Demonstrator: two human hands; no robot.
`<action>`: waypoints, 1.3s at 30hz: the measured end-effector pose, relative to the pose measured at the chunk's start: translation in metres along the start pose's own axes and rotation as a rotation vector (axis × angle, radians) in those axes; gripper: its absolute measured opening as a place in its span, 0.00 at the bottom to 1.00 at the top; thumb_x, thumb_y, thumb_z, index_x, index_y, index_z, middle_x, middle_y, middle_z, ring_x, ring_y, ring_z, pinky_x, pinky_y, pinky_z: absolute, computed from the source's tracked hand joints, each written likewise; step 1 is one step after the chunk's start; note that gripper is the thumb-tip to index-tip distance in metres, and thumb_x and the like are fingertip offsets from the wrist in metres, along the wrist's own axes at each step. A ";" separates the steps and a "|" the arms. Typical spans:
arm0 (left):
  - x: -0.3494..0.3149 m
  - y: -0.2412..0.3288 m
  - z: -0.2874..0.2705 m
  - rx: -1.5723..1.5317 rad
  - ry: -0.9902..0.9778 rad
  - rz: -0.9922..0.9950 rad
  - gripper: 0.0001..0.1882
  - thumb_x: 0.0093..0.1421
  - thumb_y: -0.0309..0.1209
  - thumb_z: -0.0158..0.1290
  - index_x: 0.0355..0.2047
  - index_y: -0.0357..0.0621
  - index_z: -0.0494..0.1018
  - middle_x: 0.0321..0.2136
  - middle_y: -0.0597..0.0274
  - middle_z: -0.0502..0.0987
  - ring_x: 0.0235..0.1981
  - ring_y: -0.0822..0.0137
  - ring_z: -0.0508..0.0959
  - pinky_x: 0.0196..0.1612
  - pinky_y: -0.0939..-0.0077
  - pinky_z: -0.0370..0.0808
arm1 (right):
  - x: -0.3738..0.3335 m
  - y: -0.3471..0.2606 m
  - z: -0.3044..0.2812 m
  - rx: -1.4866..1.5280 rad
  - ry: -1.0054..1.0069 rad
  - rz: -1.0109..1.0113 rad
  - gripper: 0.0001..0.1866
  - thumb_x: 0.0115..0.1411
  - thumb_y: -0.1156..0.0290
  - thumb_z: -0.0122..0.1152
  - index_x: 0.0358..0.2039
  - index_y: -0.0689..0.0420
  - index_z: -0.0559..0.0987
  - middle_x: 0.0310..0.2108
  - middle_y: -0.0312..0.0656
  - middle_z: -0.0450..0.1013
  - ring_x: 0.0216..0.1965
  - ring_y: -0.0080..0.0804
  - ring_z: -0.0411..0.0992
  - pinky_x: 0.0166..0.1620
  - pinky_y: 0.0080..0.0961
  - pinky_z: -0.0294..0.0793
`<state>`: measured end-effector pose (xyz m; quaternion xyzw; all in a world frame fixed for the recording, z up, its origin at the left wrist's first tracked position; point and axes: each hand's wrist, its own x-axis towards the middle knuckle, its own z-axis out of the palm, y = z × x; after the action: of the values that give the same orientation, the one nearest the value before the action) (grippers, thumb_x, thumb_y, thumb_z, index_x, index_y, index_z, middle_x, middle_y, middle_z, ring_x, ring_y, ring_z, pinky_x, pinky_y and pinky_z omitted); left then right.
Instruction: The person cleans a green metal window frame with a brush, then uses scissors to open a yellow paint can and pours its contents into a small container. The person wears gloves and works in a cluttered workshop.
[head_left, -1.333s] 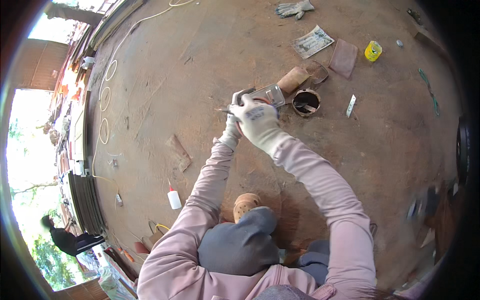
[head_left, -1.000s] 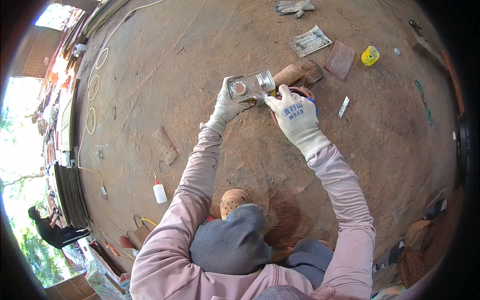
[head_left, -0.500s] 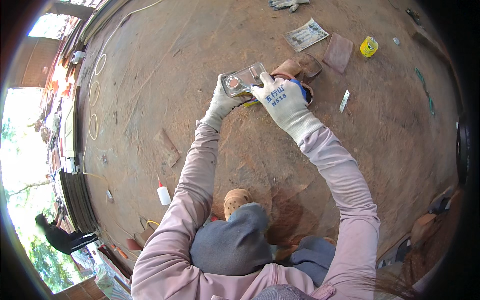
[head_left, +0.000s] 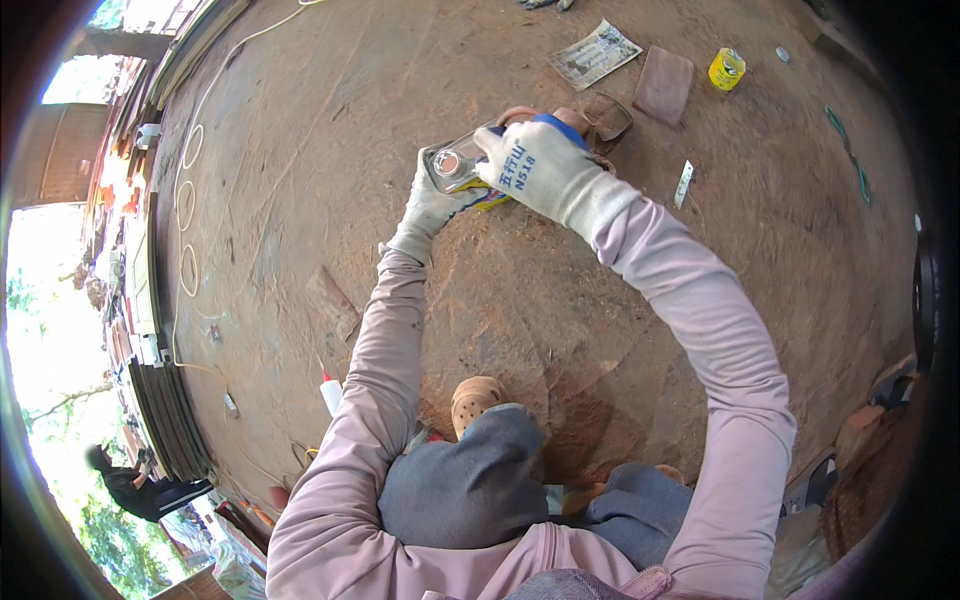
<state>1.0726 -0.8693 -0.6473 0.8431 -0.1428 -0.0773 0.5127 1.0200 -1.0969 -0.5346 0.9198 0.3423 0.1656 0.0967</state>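
My left hand [head_left: 428, 205], in a white knit glove, is closed round the left end of a rectangular metal can [head_left: 447, 165]. Its silver top carries a round spout or cap, and a strip of yellow side shows underneath. Across the can's right part lies my right hand [head_left: 545, 170], gloved alike, its fingers curled over the top beside the round spout. The fingertips are partly hidden. Just beyond the right hand are brown curved pieces [head_left: 606, 117] on the ground.
Farther right lie a printed sheet [head_left: 596, 55], a brown flat piece [head_left: 663, 86], a yellow tin [head_left: 727, 70], a small white strip [head_left: 684, 184] and a green cord [head_left: 848, 155]. A white bottle [head_left: 332, 394] stands near my left arm. A pale hose [head_left: 187, 208] loops at left; another person [head_left: 140, 490] is beyond.
My right hand has moved left across the can's top, closer to the round spout, and now covers more of it. The left hand keeps its hold. The whole view has shifted slightly.
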 end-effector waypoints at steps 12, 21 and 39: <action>-0.001 0.011 -0.001 0.005 0.000 0.032 0.42 0.42 0.31 0.76 0.52 0.38 0.62 0.48 0.58 0.77 0.49 0.70 0.78 0.52 0.70 0.79 | 0.008 0.022 -0.002 0.079 -0.046 -0.047 0.09 0.52 0.67 0.66 0.35 0.49 0.82 0.39 0.32 0.75 0.36 0.31 0.81 0.35 0.26 0.81; 0.003 -0.003 -0.002 -0.129 -0.029 0.007 0.44 0.39 0.32 0.77 0.51 0.40 0.60 0.47 0.60 0.73 0.49 0.70 0.73 0.54 0.71 0.74 | 0.008 0.035 -0.007 0.373 -0.181 0.069 0.15 0.51 0.67 0.70 0.41 0.44 0.82 0.44 0.35 0.76 0.44 0.35 0.80 0.44 0.35 0.80; 0.002 -0.007 0.001 -0.004 0.007 0.001 0.43 0.41 0.25 0.76 0.53 0.41 0.59 0.48 0.59 0.74 0.47 0.70 0.76 0.48 0.73 0.80 | -0.033 -0.037 0.044 0.836 0.220 0.588 0.15 0.52 0.65 0.68 0.42 0.45 0.82 0.43 0.39 0.75 0.39 0.41 0.79 0.41 0.36 0.78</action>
<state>1.0759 -0.8677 -0.6536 0.8422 -0.1411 -0.0745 0.5150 0.9908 -1.0941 -0.5939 0.9143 0.1145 0.1306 -0.3659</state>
